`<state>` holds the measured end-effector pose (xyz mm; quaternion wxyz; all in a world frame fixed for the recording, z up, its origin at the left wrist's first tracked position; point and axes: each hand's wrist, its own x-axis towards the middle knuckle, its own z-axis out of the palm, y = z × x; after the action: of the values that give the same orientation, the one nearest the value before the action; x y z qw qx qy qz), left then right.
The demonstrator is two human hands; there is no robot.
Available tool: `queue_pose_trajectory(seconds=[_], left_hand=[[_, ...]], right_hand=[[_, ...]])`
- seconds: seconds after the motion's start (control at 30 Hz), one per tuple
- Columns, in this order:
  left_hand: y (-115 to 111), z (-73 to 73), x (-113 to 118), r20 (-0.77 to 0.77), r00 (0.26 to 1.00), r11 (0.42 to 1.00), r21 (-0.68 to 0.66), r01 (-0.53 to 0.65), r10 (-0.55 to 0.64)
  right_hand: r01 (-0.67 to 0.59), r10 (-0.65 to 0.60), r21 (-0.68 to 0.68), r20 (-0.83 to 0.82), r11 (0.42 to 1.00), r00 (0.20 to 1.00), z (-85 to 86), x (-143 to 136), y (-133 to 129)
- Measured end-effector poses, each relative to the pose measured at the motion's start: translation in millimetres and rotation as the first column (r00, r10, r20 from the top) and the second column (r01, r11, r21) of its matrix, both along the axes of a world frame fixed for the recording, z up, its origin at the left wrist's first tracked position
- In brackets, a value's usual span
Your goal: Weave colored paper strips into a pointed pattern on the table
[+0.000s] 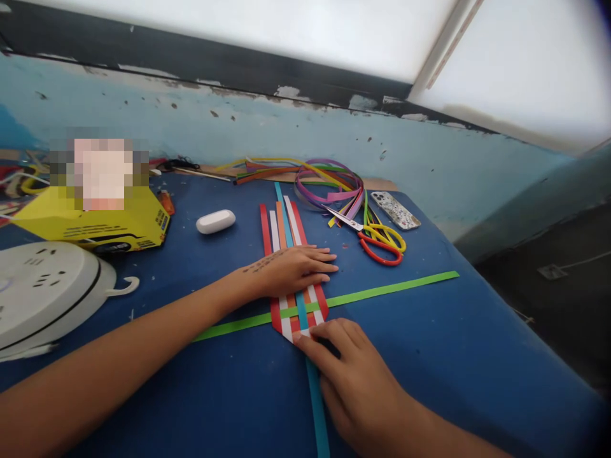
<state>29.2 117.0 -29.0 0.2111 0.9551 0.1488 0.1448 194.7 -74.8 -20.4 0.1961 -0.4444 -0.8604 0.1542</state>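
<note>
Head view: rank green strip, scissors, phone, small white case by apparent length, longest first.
1. Green strip
2. Scissors
3. Phone
4. Small white case
No ties; the strip leads clearly.

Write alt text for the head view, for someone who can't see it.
A person's left hand lies across red, white, orange and blue strips on a blue table, while the right hand touches their near end. A green strip crosses them between the hands. Beyond lie scissors with red and yellow handles, a patterned phone and a white case.
</note>
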Motion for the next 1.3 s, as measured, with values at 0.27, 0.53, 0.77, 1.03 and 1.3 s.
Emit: queue_pose_trajectory(seconds=[0.27,0.53,0.77,1.03,1.3], left_hand=[[-4.1,-0.5,-1.2,0.122,0.976,0.973,0.124,-0.195,0.180],[-10.6,2.8,-5.0,0.135,0.964,0.936,0.244,-0.254,0.227],[-8.9,0.1,-14.8,0.229,0.954,0.969,0.103,-0.222,0.194],[-6.7,-0.5,-15.7,0.283,0.943,0.979,0.056,-0.196,0.172],[-8.5,-4.5,-16.2,0.256,0.949,0.978,0.054,-0.202,0.182]], right_hand=[[0.094,-0.092,0.088,-0.019,0.992,0.996,-4.2,-4.6,0.8],[0.089,-0.093,0.107,0.028,0.990,0.995,-5.1,-6.7,0.0],[0.091,-0.092,0.079,0.005,0.993,0.996,-1.6,-6.4,2.0],[0.085,-0.085,0.088,0.001,0.992,0.996,-4.0,-5.9,2.8],[0.097,-0.098,0.082,0.006,0.992,0.995,-2.3,-6.2,1.7]])
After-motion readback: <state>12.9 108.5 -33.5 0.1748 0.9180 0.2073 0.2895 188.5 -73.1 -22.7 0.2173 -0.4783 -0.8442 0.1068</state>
